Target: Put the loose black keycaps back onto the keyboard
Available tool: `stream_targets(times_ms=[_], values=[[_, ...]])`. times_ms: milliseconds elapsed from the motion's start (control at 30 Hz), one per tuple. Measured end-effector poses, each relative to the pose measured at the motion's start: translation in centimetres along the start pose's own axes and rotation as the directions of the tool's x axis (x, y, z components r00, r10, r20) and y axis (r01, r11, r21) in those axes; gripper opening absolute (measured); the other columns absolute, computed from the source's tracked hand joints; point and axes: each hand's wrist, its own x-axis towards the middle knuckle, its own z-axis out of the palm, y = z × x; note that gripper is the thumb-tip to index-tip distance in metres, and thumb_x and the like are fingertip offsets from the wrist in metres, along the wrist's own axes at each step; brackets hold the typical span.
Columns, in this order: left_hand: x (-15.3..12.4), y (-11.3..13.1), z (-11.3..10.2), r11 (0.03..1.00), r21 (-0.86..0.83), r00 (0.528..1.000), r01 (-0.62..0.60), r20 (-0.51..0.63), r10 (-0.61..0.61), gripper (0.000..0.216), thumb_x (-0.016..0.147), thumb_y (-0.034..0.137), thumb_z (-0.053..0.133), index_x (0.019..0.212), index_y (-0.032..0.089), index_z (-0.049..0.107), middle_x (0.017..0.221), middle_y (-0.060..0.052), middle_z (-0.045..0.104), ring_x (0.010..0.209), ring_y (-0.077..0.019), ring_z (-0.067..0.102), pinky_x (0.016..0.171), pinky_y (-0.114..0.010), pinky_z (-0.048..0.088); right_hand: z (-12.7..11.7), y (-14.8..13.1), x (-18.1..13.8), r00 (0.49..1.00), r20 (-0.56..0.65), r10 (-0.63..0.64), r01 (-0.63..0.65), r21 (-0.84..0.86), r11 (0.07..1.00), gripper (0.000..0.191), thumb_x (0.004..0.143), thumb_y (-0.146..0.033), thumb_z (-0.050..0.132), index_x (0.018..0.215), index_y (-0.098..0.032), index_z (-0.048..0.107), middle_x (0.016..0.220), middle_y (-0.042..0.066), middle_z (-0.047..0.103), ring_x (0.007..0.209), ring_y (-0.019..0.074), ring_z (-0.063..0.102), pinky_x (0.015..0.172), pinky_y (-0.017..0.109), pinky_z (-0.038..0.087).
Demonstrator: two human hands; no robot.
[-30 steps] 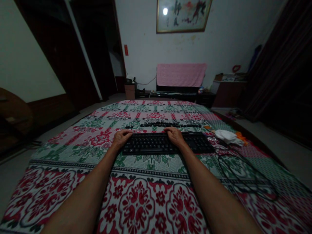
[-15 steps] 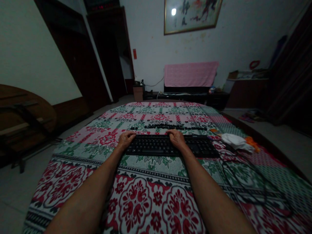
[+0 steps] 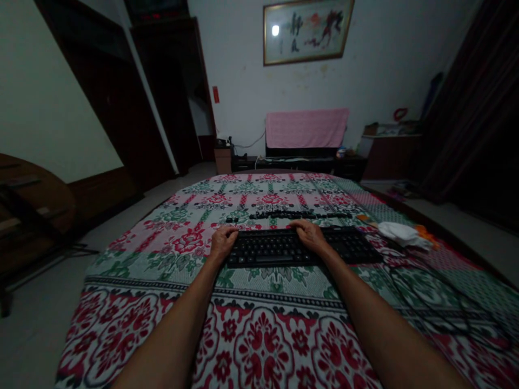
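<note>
A black keyboard (image 3: 284,247) lies flat on a table covered with a red, green and white floral cloth (image 3: 259,335). My left hand (image 3: 223,241) sits at the keyboard's left end with its fingers curled round the far left corner. My right hand (image 3: 310,235) rests on the middle of the keyboard, fingers bent over its far edge. Just beyond the keyboard is a row of small black loose pieces (image 3: 292,215), apparently keycaps.
A white cloth (image 3: 401,233) with something orange (image 3: 425,233) beside it lies right of the keyboard. A black cable (image 3: 430,302) loops over the table's right side. Dark wooden furniture stands at the left, a pink-draped cabinet (image 3: 306,128) by the far wall.
Both hands stay at the same places on the keyboard. Only the view has swung a little, so the table sits slightly further right in the picture than a second ago.
</note>
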Motion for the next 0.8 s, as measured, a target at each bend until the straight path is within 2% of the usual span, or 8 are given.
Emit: stream_targets(times_ms=[333,800], values=[[-0.08,0.24,-0.39,0.992,-0.098,0.995,0.074,0.068,-0.068,0.020,0.070,0.029,0.053,0.080,0.019,0.068,0.083,-0.003,0.068,0.080,-0.0171,0.061,0.076,-0.030,0.046,0.01,0.11,-0.11,0.999,-0.023,-0.039,0.040,0.033,0.999,0.031,0.073,-0.010,0.040,0.088,-0.018,0.067,0.088,0.005,0.066,0.085,0.0158,0.059,0.080,0.029,0.045],[-0.21,0.66,-0.71,0.970,-0.146,0.981,0.192,0.061,-0.185,0.026,0.066,0.031,0.057,0.083,0.015,0.067,0.086,-0.006,0.068,0.082,-0.0187,0.061,0.077,-0.031,0.046,0.01,-0.11,-0.32,0.999,-0.024,-0.035,0.036,0.043,0.998,0.030,0.075,-0.010,0.040,0.088,-0.017,0.066,0.090,0.005,0.066,0.086,0.0151,0.059,0.082,0.028,0.043]])
